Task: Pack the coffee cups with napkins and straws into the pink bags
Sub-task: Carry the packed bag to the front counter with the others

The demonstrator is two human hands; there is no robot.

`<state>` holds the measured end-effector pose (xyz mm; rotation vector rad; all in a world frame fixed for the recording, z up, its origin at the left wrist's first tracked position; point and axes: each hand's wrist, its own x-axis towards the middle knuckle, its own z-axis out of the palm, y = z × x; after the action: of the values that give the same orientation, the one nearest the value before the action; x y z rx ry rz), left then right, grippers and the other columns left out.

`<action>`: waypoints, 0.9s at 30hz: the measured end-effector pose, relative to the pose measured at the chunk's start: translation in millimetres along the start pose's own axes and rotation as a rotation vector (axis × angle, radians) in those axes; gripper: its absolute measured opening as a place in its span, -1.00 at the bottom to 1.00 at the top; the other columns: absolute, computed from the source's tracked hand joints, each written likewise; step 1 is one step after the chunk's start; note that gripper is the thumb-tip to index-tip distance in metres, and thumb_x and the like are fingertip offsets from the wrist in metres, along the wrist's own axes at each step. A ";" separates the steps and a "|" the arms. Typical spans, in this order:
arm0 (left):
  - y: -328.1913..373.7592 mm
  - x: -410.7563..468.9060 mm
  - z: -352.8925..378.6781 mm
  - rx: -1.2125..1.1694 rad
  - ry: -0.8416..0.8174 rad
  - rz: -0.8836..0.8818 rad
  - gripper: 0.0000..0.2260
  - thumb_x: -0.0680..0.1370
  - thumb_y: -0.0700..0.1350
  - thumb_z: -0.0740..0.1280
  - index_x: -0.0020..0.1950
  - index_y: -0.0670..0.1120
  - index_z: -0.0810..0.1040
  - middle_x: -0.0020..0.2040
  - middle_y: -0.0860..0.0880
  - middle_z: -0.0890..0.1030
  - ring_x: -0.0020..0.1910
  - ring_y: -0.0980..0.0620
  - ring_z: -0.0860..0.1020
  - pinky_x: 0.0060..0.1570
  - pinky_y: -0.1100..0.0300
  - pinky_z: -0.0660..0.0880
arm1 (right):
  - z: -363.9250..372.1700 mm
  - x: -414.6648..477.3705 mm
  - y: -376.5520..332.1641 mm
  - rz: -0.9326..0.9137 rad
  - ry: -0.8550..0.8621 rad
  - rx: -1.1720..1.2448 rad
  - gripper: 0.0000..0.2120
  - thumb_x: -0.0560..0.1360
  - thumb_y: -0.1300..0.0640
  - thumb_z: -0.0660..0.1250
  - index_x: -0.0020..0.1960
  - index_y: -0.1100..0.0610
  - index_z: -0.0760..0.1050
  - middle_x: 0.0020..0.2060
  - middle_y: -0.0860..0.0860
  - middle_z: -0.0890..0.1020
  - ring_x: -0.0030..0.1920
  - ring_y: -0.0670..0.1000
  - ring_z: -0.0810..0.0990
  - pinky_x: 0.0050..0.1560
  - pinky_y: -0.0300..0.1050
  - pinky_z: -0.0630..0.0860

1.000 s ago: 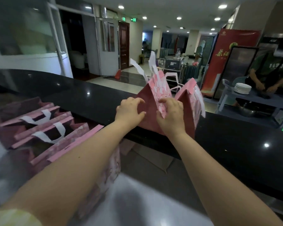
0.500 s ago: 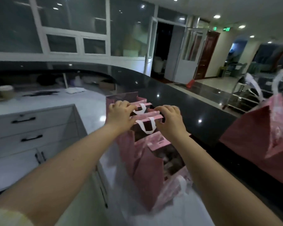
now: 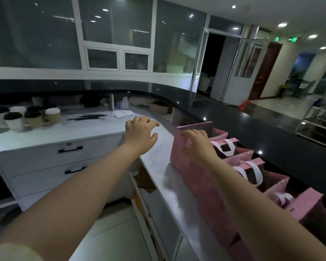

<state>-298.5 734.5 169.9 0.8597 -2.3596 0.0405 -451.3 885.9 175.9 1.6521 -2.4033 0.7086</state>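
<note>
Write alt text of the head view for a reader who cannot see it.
A person's right hand grips the rim of the end pink bag in a row on a white counter. The left hand hovers open over the counter; lidded coffee cups stand far left.

L grip (image 3: 140, 135) spread, R grip (image 3: 197, 144) curled

Pink bags (image 3: 188, 172) with white ribbon handles stand open in a row on the counter (image 3: 158, 146). Lidded coffee cups (image 3: 34, 117) cluster far left, near black straws (image 3: 87, 116) and white napkins (image 3: 120, 113).
</note>
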 end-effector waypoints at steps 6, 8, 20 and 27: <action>-24.8 23.7 40.7 -0.072 -0.104 0.036 -0.68 0.57 0.04 0.25 0.32 0.12 0.49 0.23 0.02 0.52 0.26 -0.04 0.39 0.19 0.02 0.28 | 33.7 31.1 1.1 0.090 -0.028 -0.166 -0.66 0.47 0.12 0.33 0.25 0.10 0.49 0.18 0.05 0.54 0.17 0.15 0.42 0.13 -0.05 0.32; -21.5 27.8 59.5 -0.092 -0.129 0.069 -0.69 0.57 0.05 0.24 0.32 0.12 0.48 0.23 0.02 0.52 0.25 -0.04 0.40 0.18 0.03 0.28 | 37.8 41.8 9.1 0.158 -0.046 -0.140 -0.66 0.50 0.13 0.32 0.27 0.08 0.48 0.18 0.05 0.54 0.18 0.16 0.41 0.16 -0.01 0.37; 24.9 95.7 142.2 -0.164 -0.141 0.206 -0.73 0.59 0.03 0.31 0.29 0.12 0.55 0.17 0.01 0.56 0.20 -0.06 0.44 0.12 0.05 0.36 | 21.7 98.8 116.1 0.302 -0.042 -0.144 -0.64 0.50 0.13 0.32 0.30 0.03 0.47 0.15 0.02 0.56 0.24 0.12 0.35 0.16 0.01 0.38; 65.0 116.2 194.2 -0.282 -0.306 0.262 -0.65 0.54 0.24 0.29 0.26 0.16 0.58 0.13 0.03 0.56 0.16 -0.02 0.45 0.10 0.07 0.41 | 14.4 148.4 194.3 0.508 -0.084 -0.019 -0.67 0.54 0.15 0.26 0.28 -0.07 0.46 0.16 0.09 0.51 0.08 0.13 0.52 0.06 0.10 0.57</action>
<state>-511.7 674.8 89.9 0.4419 -2.6645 -0.3307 -683.6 809.7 160.1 1.0802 -2.9122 0.6837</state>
